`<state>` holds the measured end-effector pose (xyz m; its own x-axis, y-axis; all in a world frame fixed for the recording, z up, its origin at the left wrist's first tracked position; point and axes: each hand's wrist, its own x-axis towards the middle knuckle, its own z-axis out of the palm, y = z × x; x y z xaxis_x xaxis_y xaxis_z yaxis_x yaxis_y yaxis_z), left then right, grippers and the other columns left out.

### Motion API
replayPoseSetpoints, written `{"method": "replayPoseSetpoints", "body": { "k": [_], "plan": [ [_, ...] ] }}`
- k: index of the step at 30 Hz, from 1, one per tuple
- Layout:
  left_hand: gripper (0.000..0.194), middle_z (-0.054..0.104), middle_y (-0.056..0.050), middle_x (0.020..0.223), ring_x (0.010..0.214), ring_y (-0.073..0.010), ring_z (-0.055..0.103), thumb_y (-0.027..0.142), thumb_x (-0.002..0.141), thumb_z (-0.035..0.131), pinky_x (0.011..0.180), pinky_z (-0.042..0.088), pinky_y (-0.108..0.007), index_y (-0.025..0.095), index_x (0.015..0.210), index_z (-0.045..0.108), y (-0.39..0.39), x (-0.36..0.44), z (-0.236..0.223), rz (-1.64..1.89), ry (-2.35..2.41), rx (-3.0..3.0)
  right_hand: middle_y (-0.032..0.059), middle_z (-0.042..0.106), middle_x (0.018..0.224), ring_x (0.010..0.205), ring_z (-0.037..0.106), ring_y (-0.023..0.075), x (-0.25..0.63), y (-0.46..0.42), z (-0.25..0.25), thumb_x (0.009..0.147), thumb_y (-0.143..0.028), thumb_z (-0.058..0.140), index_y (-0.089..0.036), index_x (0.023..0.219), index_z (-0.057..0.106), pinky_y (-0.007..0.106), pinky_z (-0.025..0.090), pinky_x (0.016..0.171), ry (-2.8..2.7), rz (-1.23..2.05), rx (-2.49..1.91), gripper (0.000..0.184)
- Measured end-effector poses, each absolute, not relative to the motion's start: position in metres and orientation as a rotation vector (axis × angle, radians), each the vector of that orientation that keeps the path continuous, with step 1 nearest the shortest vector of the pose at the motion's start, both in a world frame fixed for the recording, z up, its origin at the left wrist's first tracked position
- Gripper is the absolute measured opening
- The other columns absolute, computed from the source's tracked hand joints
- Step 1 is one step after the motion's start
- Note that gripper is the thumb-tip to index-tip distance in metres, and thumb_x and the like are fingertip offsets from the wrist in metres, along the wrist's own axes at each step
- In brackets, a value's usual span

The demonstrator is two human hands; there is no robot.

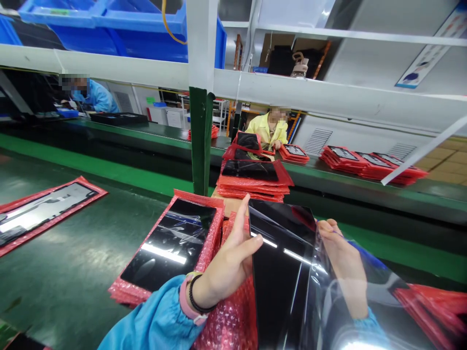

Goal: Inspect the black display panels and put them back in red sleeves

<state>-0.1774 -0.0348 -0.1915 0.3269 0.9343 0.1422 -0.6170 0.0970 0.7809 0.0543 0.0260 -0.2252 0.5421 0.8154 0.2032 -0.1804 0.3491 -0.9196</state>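
A glossy black glass panel (280, 272) stands tilted in front of me. My left hand (229, 257) grips its left edge, thumb on the face and index finger along the rim. My right hand (345, 262) is behind a clear plastic film (328, 287) at the panel's right side, fingers curled on the film's upper edge. Another black panel (171, 243) lies on red bubble wrap (209, 233) just left of my left hand.
A stack of panels in red wrap (255, 180) sits ahead by a green post (200, 141). A long panel (40, 209) lies at left on the green belt. More stacks (372, 163) line the far bench, where a person in yellow (270, 129) and a person in blue (93, 95) work.
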Motion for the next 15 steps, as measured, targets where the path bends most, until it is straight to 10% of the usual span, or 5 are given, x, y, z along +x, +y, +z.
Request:
{"method": "replayPoseSetpoints", "body": {
  "k": [7, 15],
  "plan": [
    [0.055, 0.011, 0.012, 0.161, 0.149, -0.0145, 0.0, 0.043, 0.098, 0.041, 0.122, 0.0, -0.032, 0.035, 0.15, 0.025, -0.036, -0.173, -0.206, 1.394, 0.66, 1.037, -0.003, 0.063, 0.079, 0.071, 0.064, 0.0152, 0.027, -0.011, -0.207, 0.052, -0.024, 0.082, -0.022, 0.097, 0.058, 0.028, 0.054, 0.069, -0.607, 0.774, -0.962, 0.051],
    [0.059, 0.017, 0.004, 0.161, 0.149, -0.0216, 0.007, 0.054, 0.096, 0.033, 0.122, 0.0, -0.038, 0.028, 0.148, 0.034, -0.057, -0.179, -0.233, 1.348, 0.647, 0.994, -0.0082, 0.052, 0.06, 0.093, 0.059, 0.0189, 0.012, -0.027, -0.192, 0.05, -0.012, 0.079, -0.028, 0.085, 0.058, 0.036, 0.037, 0.097, -0.815, 0.458, -0.752, 0.044]
  ]
}}
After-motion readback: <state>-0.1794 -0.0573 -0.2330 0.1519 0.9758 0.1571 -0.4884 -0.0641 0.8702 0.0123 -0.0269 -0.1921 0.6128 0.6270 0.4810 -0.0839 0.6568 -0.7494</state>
